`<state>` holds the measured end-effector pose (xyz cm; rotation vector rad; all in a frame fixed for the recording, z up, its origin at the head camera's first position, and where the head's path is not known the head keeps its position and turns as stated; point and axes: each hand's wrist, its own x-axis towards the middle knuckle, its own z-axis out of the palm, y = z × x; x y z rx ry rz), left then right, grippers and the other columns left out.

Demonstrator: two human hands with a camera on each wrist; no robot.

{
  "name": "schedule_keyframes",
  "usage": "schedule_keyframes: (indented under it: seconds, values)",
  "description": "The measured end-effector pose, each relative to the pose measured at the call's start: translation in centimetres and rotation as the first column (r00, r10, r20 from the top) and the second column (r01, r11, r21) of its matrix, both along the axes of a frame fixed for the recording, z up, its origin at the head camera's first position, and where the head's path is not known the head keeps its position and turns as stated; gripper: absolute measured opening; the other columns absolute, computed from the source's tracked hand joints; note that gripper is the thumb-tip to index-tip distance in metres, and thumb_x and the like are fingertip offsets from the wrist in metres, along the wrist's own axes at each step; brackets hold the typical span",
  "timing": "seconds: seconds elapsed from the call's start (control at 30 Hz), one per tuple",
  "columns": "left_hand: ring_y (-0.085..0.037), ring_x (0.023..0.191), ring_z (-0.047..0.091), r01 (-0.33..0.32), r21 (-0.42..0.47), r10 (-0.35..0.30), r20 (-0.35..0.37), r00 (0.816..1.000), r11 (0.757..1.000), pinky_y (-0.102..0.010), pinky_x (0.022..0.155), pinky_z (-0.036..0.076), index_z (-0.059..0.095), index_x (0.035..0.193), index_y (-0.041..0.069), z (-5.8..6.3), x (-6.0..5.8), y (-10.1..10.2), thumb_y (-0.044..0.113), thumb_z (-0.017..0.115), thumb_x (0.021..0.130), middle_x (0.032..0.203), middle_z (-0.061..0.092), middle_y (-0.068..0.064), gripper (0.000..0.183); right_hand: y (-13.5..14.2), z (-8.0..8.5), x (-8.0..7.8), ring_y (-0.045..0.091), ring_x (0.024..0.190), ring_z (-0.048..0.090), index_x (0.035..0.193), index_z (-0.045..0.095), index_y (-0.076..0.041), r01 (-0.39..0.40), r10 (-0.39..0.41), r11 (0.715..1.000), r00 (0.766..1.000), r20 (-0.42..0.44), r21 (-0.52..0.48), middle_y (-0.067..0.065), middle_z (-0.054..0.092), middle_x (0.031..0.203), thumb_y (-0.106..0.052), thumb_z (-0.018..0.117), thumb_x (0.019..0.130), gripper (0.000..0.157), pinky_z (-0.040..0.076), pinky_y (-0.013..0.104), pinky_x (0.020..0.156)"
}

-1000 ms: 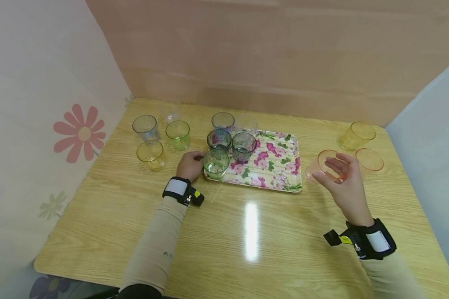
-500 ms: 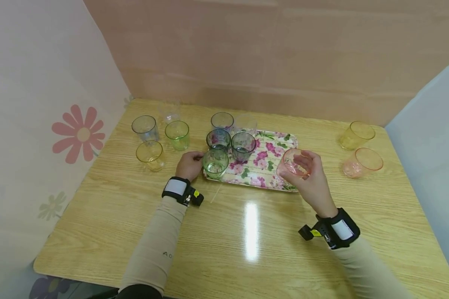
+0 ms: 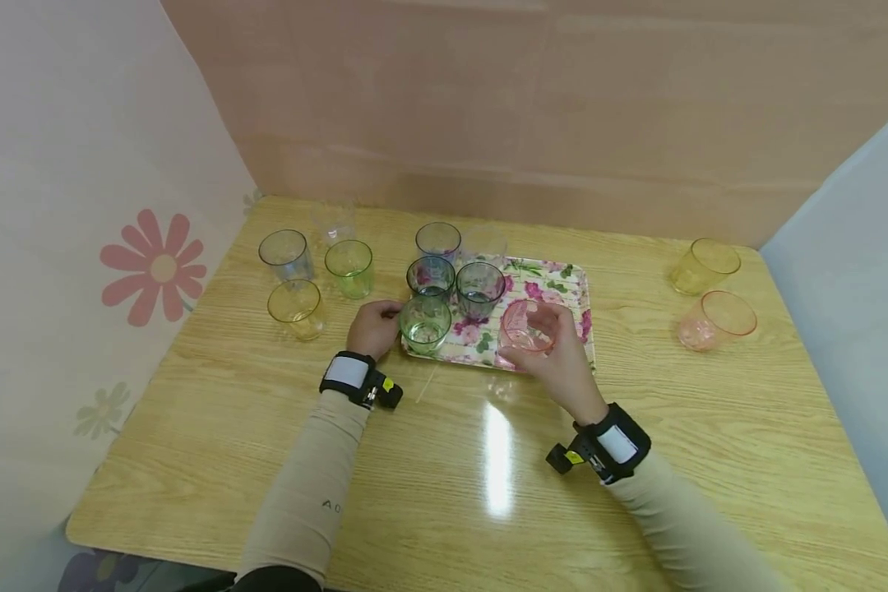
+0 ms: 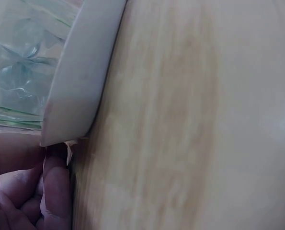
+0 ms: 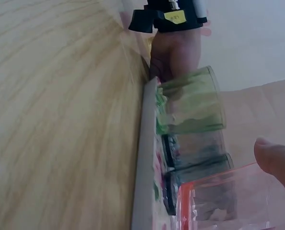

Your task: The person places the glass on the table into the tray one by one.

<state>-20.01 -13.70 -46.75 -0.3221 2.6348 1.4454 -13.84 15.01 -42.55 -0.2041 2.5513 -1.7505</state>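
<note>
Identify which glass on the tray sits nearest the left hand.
The green glass at the tray's near left corner, beside the left hand. It is the only green one there; the dark glasses stand farther back.

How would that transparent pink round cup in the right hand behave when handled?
The transparent pink round cup seems stiff, its rim round in the right hand. Smooth, shiny walls may feel slippery, and curved sides could roll if tipped.
</note>
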Motion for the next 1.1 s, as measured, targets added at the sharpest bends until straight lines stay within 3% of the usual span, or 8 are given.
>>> schedule_keyframes:
  seconds: [0.3, 0.6, 0.93, 1.1]
  values:
    - [-0.029, 0.105, 0.063, 0.001, -0.001, -0.001, 0.002, 1.0, 1.0, -0.044, 0.091, 0.049, 0.073, 0.125, 0.007, 0.2, 0.1, -0.1, 0.024, 0.059, 0.104, 0.115, 0.07, -0.013, 0.03, -2.7, -1.3, -0.5, 0.037, 0.137, 0.045, 0.149, 0.028, 0.002, -0.003, 0.003, 1.0, 1.0, 0.007, 0.003, 0.024, 0.045, 0.147, -0.014, 0.086, 0.083, 0.09, 0.047, 0.051, 0.103]
    - [-0.029, 0.103, 0.064, -0.001, 0.0, 0.001, -0.003, 1.0, 1.0, -0.044, 0.089, 0.049, 0.073, 0.124, 0.007, 0.0, 0.0, -0.2, 0.023, 0.06, 0.103, 0.113, 0.071, -0.013, 0.029, -3.9, -1.6, -0.6, 0.036, 0.139, 0.041, 0.153, 0.021, 0.002, 0.011, -0.012, 1.0, 0.999, 0.03, 0.027, 0.024, 0.044, 0.148, -0.018, 0.086, 0.085, 0.097, 0.045, 0.052, 0.104]
    - [-0.029, 0.103, 0.064, 0.004, 0.002, -0.004, -0.003, 1.0, 1.0, -0.044, 0.089, 0.049, 0.073, 0.124, 0.007, -0.1, -0.2, -0.1, 0.023, 0.06, 0.103, 0.113, 0.071, -0.012, 0.03, -5.0, -1.9, -0.6, 0.039, 0.138, 0.042, 0.151, 0.023, 0.001, 0.031, -0.031, 0.999, 0.999, 0.021, -0.038, 0.025, 0.039, 0.15, -0.017, 0.087, 0.083, 0.095, 0.046, 0.052, 0.104]
    - [-0.029, 0.105, 0.064, 0.0, 0.0, 0.0, 0.004, 1.0, 1.0, -0.044, 0.091, 0.049, 0.073, 0.124, 0.007, 0.1, 0.0, 0.0, 0.024, 0.06, 0.103, 0.114, 0.071, -0.013, 0.03, -5.8, -2.1, -0.7, 0.039, 0.135, 0.046, 0.147, 0.028, 0.002, 0.044, -0.044, 0.999, 0.999, 0.003, -0.014, 0.026, 0.042, 0.148, -0.016, 0.088, 0.082, 0.09, 0.051, 0.049, 0.096]
